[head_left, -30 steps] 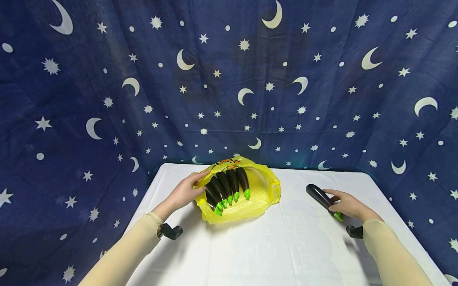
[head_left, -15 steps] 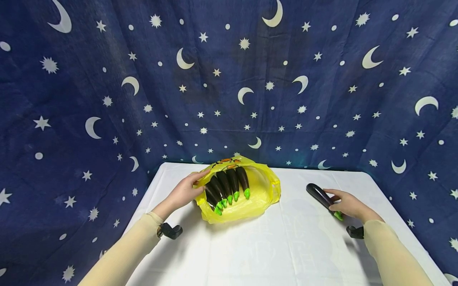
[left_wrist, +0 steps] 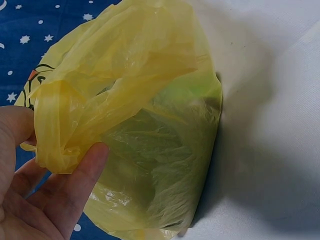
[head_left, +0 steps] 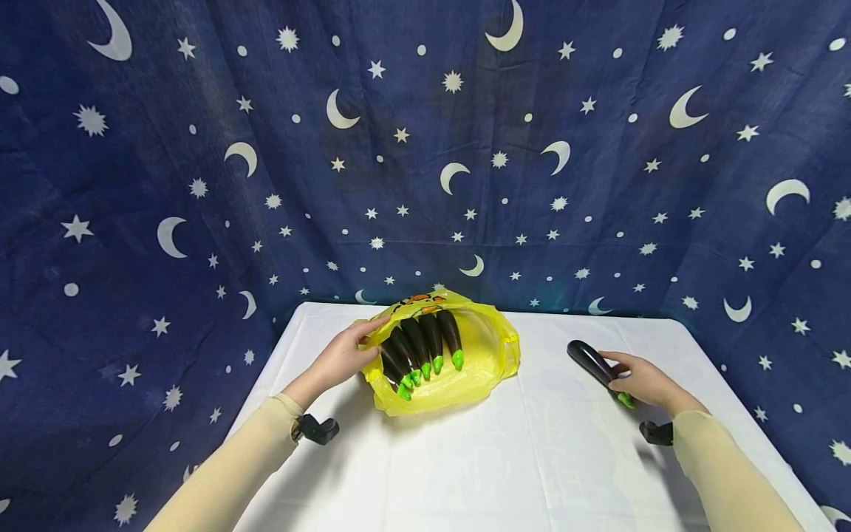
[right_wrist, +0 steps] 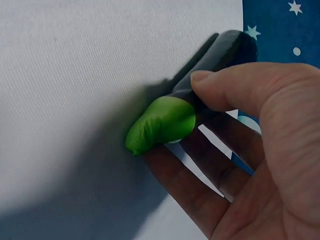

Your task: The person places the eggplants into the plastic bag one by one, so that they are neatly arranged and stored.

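A yellow plastic bag [head_left: 465, 395] lies on its side with its mouth facing me. Inside it, several dark eggplants [head_left: 449, 334] with green caps are lined up toward the left. My left hand [head_left: 337, 360] holds the bag's left rim, and the left wrist view shows thumb and fingers around a gathered yellow handle [left_wrist: 56, 127]. Over on the right, a single eggplant [head_left: 590, 362] lies slanted, its green cap [right_wrist: 162, 122] pointing toward me. My right hand [head_left: 648, 382] grips it near the cap, thumb on one side and fingers on the other.
A white cloth covers the table [head_left: 479, 473], with its far corners showing. Behind and beside it hangs a dark blue curtain [head_left: 399, 185] printed with moons and stars. Black straps [head_left: 318, 430] sit at both wrists.
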Demonstrator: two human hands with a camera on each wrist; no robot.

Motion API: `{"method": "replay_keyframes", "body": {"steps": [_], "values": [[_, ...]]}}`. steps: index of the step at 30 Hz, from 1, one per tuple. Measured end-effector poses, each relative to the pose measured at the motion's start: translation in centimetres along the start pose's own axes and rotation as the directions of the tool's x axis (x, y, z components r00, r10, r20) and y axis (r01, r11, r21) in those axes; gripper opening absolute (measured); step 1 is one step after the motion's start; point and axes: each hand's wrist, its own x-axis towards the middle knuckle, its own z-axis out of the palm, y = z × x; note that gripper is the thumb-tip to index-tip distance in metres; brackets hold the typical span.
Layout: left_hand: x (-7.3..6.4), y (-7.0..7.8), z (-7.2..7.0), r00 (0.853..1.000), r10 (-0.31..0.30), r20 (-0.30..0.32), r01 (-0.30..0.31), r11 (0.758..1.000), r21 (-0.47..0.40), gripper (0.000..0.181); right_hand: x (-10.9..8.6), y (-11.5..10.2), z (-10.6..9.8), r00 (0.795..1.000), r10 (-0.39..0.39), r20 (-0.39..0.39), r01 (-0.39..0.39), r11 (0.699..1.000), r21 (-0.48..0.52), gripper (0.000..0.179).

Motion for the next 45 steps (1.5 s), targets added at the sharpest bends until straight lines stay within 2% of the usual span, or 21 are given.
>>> {"method": "replay_keyframes", "body": {"steps": [6, 17, 28, 45], "values": [[0.0, -0.1, 0.1, 1.0, 0.012, 0.005, -0.012, 1.0, 0.008, 0.064, 0.2, -0.2, 0.3, 1.0, 0.013, -0.002, -0.013, 1.0, -0.02, 0.07], [-0.1, 0.2, 0.1, 0.999, 0.034, -0.002, -0.034, 0.999, 0.004, 0.065, 0.2, -0.4, 0.6, 0.999, 0.035, 0.008, -0.036, 0.994, 0.101, 0.072], [0.0, 0.4, 0.1, 0.999, 0.034, 0.007, -0.034, 0.999, 0.005, 0.064, 0.4, -1.7, 1.0, 0.999, -0.043, 0.027, 0.036, 0.974, 0.222, 0.074], [0.2, 0.5, 0.2, 1.0, 0.026, 0.008, -0.026, 1.0, 0.016, 0.064, 0.5, -4.7, 1.7, 0.994, -0.092, 0.06, 0.065, 0.935, 0.349, 0.075]]}}
